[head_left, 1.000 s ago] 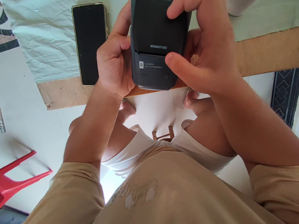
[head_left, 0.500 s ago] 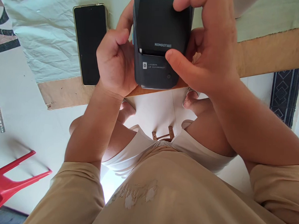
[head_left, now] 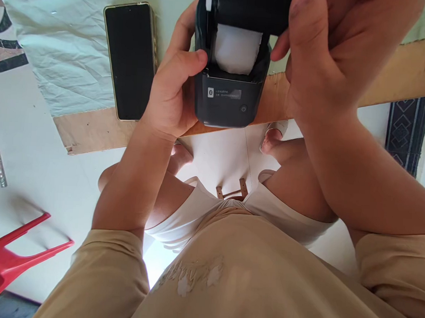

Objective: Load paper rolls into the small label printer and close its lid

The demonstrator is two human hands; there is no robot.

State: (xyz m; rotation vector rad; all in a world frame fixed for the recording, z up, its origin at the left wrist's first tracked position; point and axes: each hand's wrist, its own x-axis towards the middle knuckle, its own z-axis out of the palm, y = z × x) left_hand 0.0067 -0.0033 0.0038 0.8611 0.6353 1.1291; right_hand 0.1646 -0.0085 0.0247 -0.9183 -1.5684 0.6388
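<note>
A dark grey label printer (head_left: 224, 102) is held over the table's front edge, its power button facing me. Its black lid (head_left: 252, 11) is raised, and a roll of white label paper (head_left: 237, 48) shows inside. My left hand (head_left: 175, 86) grips the printer's left side, thumb on the rim of the opening. At the lid's right edge, my right hand (head_left: 321, 55) has its fingers closed on the lid, thumb on top. The far part of the lid is cut off by the top of the view.
A phone (head_left: 128, 59) with a dark screen lies left of the printer on a pale green cloth (head_left: 72, 52). The wooden table edge (head_left: 93, 131) runs below. A red plastic stool (head_left: 11, 257) stands at the lower left, and a patterned dark mat (head_left: 404, 133) lies at the right.
The printer's lid has swung up from shut to open, uncovering the paper roll. My right hand has moved right and turned with the lid; my left thumb has shifted onto the printer's rim.
</note>
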